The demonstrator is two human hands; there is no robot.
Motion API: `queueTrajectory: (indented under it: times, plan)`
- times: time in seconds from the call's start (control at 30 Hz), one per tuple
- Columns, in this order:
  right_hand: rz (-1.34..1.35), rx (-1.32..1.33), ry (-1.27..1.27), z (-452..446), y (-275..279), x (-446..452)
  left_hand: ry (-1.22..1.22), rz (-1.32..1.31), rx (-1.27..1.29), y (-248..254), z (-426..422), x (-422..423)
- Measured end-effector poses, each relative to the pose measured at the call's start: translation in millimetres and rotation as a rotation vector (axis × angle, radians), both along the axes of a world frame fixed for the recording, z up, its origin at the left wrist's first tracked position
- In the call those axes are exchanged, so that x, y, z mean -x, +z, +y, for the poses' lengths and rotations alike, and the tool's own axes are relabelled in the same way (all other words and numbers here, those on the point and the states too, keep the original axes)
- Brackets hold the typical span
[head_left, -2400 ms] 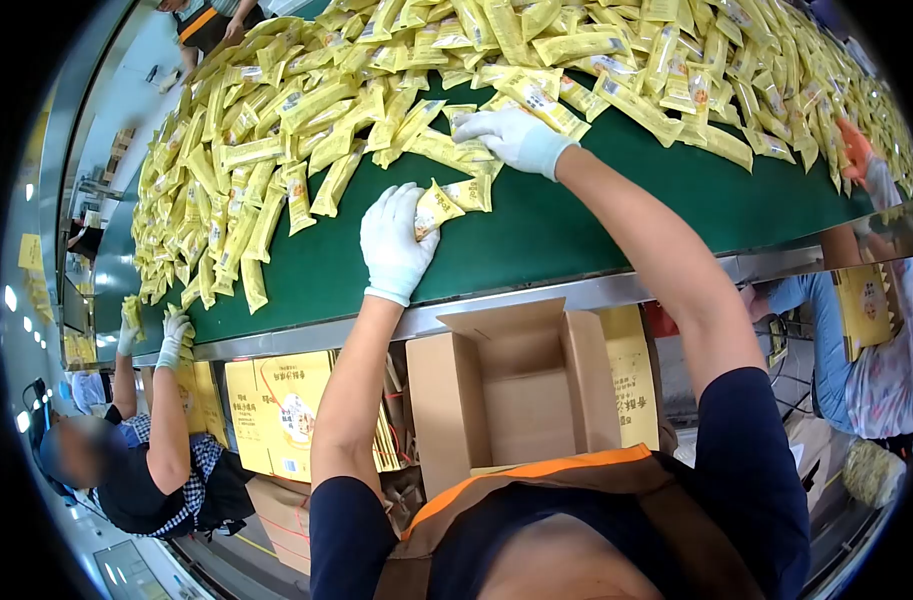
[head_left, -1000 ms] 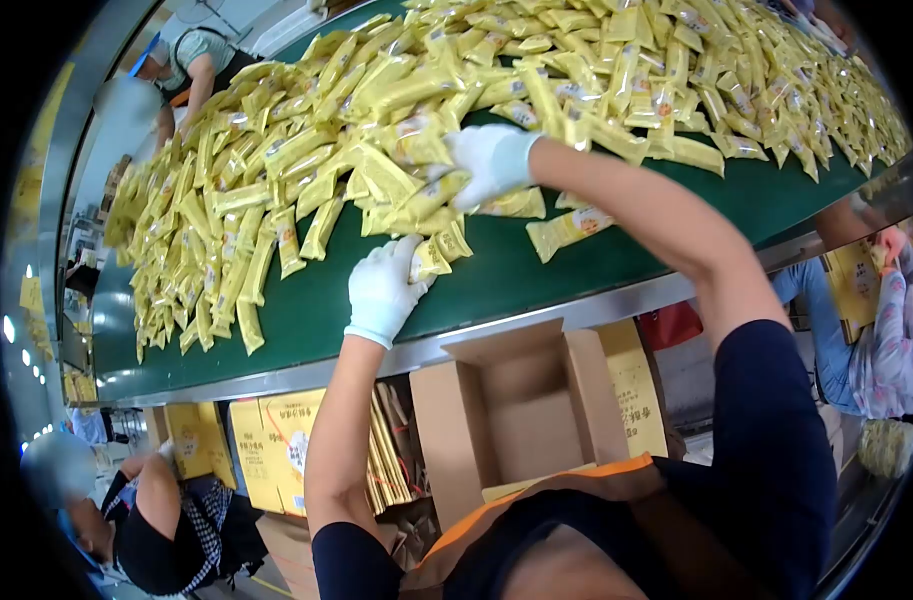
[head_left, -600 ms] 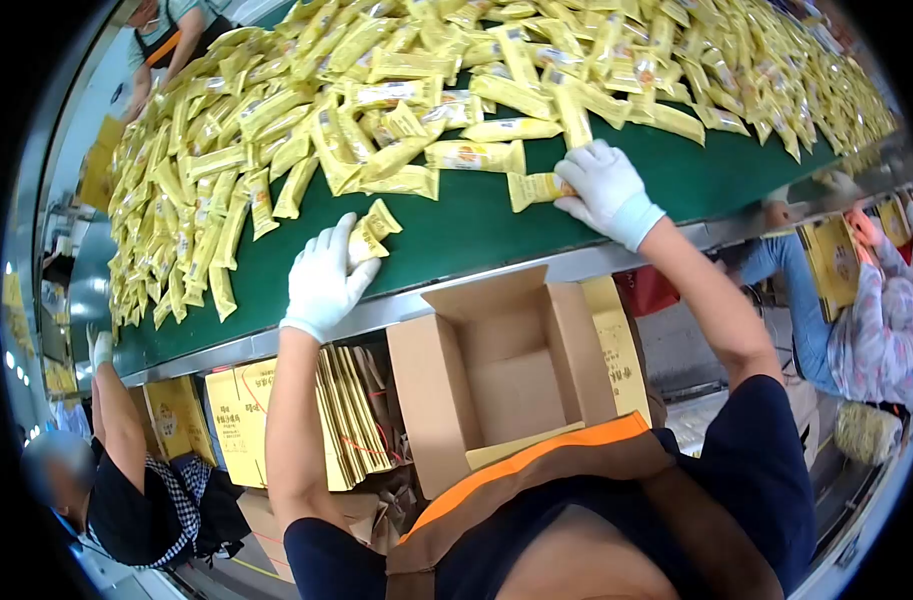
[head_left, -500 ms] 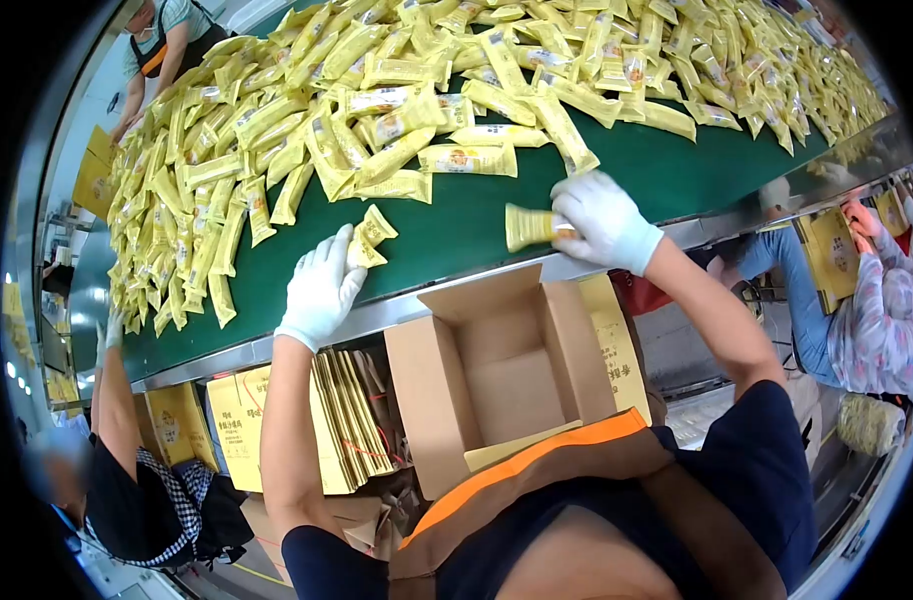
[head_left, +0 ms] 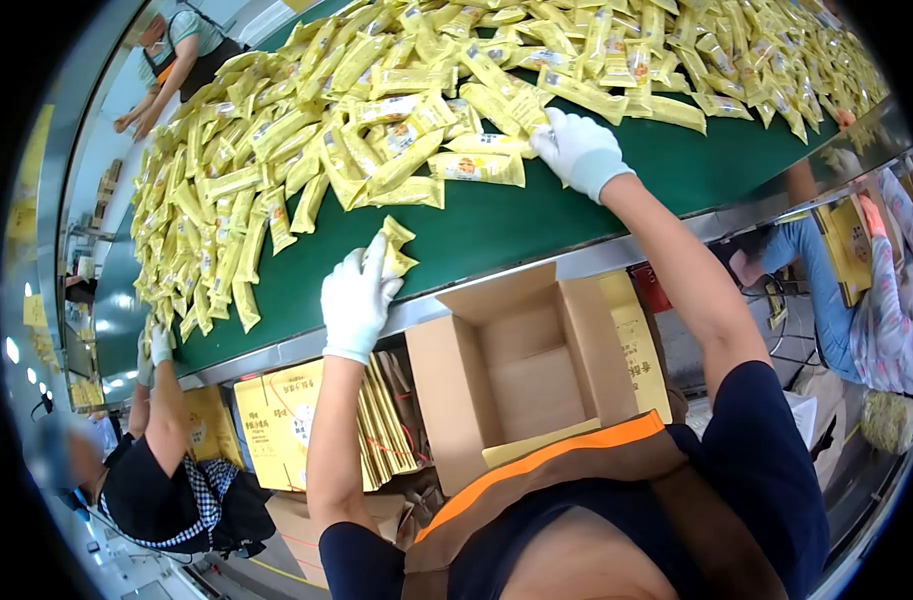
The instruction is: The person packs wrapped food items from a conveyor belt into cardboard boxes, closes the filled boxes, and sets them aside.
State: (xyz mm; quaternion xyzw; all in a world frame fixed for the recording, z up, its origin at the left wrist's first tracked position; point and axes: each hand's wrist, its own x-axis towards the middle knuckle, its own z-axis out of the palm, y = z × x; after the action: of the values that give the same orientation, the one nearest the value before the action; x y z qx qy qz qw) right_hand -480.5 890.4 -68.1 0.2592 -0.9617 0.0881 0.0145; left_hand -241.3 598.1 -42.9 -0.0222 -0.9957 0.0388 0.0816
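Note:
My left hand [head_left: 359, 300], in a white glove, is closed around a small yellow packet [head_left: 400, 262] just over the near edge of the green conveyor belt [head_left: 476, 228]. Part of that packet is hidden by the fingers; whether a second one lies with it I cannot tell. At the near side of a heap of similar yellow packets [head_left: 396, 110], my right hand [head_left: 579, 150], also gloved, has its fingers closed over the end of a wrapped packet [head_left: 527, 108]. Below both hands an open cardboard box [head_left: 526, 370] faces upward, its flaps spread.
A metal rail [head_left: 306, 345] edges the belt. Flattened yellow cartons [head_left: 286, 420] stand left of the box. A co-worker's gloved hands [head_left: 154, 350] touch the heap at left; another person [head_left: 186, 50] stands across the belt. At right, a person in patterned sleeves [head_left: 886, 300] is beside a yellow carton [head_left: 844, 250].
My right hand has moved up and away from me, from the belt's near edge to the heap. The packet it held there no longer shows. My left hand keeps its grip, shifted slightly in view.

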Motion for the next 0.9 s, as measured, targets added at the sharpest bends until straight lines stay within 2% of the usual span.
queueTrajectory:
  times: [0.07, 0.17, 0.23, 0.27, 0.37, 0.47, 0.57, 0.63, 0.7, 0.77, 0.83, 0.9]
  plan:
    - [-0.159, 0.115, -0.095, -5.3, 18.4, -18.1, -0.003, 0.029, 0.027, -1.9, 5.7, -2.2]
    - [0.216, 0.13, 0.091, 31.2, 28.6, -26.6, -0.01, -0.031, 0.052, 4.5, 6.0, -5.5]
    - [0.223, 0.117, 0.117, 65.7, 13.6, -24.4, -0.082, -0.006, 0.038, 4.4, 4.6, -10.0]
    - [0.002, -0.052, 0.043, 77.3, 10.0, -24.3, -0.061, -0.106, -0.004, 11.7, 7.2, -9.3]
    - [-0.289, 0.005, 0.036, 89.4, 23.9, -15.7, -0.009, -0.155, -0.14, 2.4, -1.6, -6.2]
    - [-0.247, -0.002, 0.045, 83.8, 27.0, -22.0, 0.072, -0.289, -0.37, 37.7, 15.9, 8.7]
    - [-0.165, 0.051, 0.024, 85.4, 11.3, -20.5, -0.061, -0.052, -0.332, 65.4, 30.1, 55.8]
    - [-0.224, 0.058, -0.015, 81.0, 16.9, -22.1, -0.102, 0.033, -0.222, 69.2, 35.1, 100.2]
    - [-0.319, 0.05, -0.069, 78.6, 28.9, -19.2, 0.036, -0.301, -0.136, 51.6, 29.3, 143.7]
    - [-0.428, 0.173, -0.125, 86.6, 27.5, -10.6, 0.036, -0.259, -0.26, 31.4, 22.7, 144.2]
    - [-0.596, 0.356, -0.149, 91.3, 28.1, -8.1, -0.013, -0.189, -0.222, 32.0, 18.7, 129.1]
    - [-0.744, 0.751, -0.005, 84.3, 23.0, 0.4, 0.05, -0.213, -0.223, 35.3, 14.0, 104.0]
